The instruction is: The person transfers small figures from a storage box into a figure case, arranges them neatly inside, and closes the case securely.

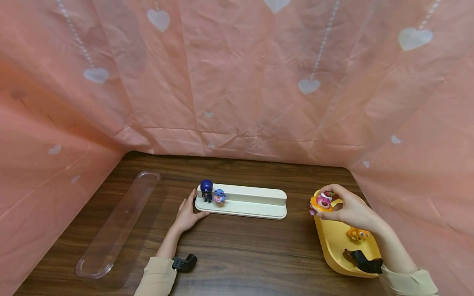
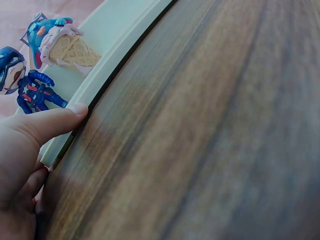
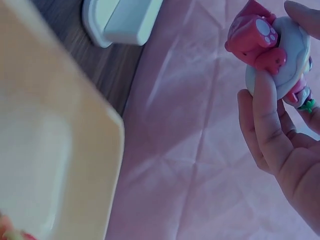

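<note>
My right hand (image 1: 353, 211) pinches a pink bear figurine (image 1: 324, 200) with an orange and white body above the far end of a yellow tray (image 1: 327, 246). In the right wrist view the fingertips hold the figurine (image 3: 275, 55) by its sides. My left hand (image 1: 188, 216) rests at the left end of a white stepped stand (image 1: 252, 209), its thumb touching the front edge (image 2: 75, 110). On the stand's left part are a dark blue helmeted figurine (image 1: 206, 191) and, to its right, a blue figurine with an ice cream cone (image 1: 220, 197).
An orange figurine (image 1: 357, 234) and a dark brown item (image 1: 348, 255), partly hidden by the wrist camera, lie in the tray. A long transparent cover (image 1: 122, 222) lies at the left of the wooden table (image 1: 240, 255). Pink curtains (image 1: 237, 82) with hearts surround it.
</note>
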The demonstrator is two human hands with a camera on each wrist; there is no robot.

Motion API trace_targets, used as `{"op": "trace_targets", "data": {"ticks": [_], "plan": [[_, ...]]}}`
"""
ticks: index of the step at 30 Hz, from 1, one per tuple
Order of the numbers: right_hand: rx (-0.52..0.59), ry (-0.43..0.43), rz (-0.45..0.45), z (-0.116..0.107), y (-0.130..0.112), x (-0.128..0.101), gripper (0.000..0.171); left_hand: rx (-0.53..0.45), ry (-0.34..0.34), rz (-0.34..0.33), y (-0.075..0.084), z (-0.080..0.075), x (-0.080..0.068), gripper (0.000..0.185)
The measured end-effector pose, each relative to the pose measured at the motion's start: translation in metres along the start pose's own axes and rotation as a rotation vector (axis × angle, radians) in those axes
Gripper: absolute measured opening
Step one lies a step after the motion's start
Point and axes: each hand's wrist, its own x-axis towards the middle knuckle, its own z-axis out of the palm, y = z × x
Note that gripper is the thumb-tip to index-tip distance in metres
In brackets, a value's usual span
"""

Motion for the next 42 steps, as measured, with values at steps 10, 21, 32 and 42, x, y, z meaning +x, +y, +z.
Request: {"op": "trace_targets", "data": {"ticks": [10, 21, 32, 42], "plan": [[-0.123, 0.107, -0.121, 0.012, -0.019, 0.003, 0.052, -0.002, -0.004, -0.001, 0.000, 0.001, 0.001, 0.101], [-0.094, 0.111, -0.122, 0.019, -0.029, 0.005, 0.053, 0.003, 0.007, 0.008, -0.001, 0.002, 0.001, 0.101], [-0.065, 0.117, -0.143, 0.030, -0.036, 0.012, 0.053, 0.003, 0.023, 0.026, -0.003, 0.002, 0.000, 0.101], [0.029, 0.108, -0.219, 0.048, -0.040, 0.024, 0.053, -0.001, 0.014, 0.020, 0.000, 0.001, 0.001, 0.101]]}}
